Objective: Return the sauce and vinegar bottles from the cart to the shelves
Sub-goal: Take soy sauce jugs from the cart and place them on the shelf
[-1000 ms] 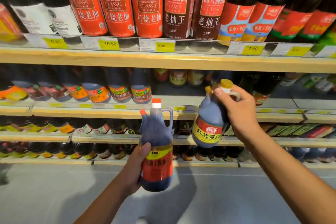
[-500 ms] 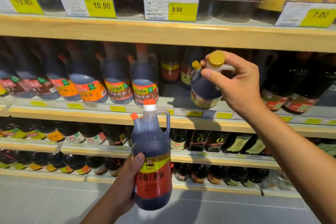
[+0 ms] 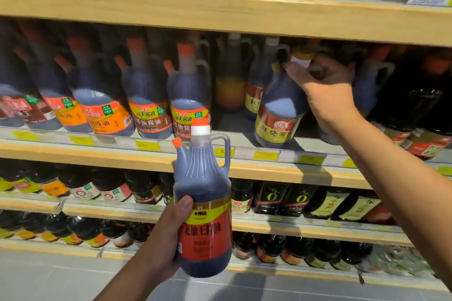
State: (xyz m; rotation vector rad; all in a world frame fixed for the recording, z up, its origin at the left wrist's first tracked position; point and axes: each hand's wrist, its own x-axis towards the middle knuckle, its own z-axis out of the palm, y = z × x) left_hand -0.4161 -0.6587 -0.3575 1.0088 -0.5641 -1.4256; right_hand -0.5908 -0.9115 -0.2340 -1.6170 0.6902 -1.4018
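Grip of the right hand [image 3: 325, 95] is pinching the yellow-capped soy sauce bottle [image 3: 278, 110] at its neck, and it's now coming in tilted onto the middle shelf [image 3: 97, 154]. That's one nearly returned! Left hand [image 3: 166, 234] is clutching the red-labelled jug [image 3: 205, 215] below, likely next.

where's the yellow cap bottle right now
Head view, right of centre: the yellow-capped bottle is tilted at the front of the middle shelf, its neck gripped by the right hand, just right of a bottle with a matching label.
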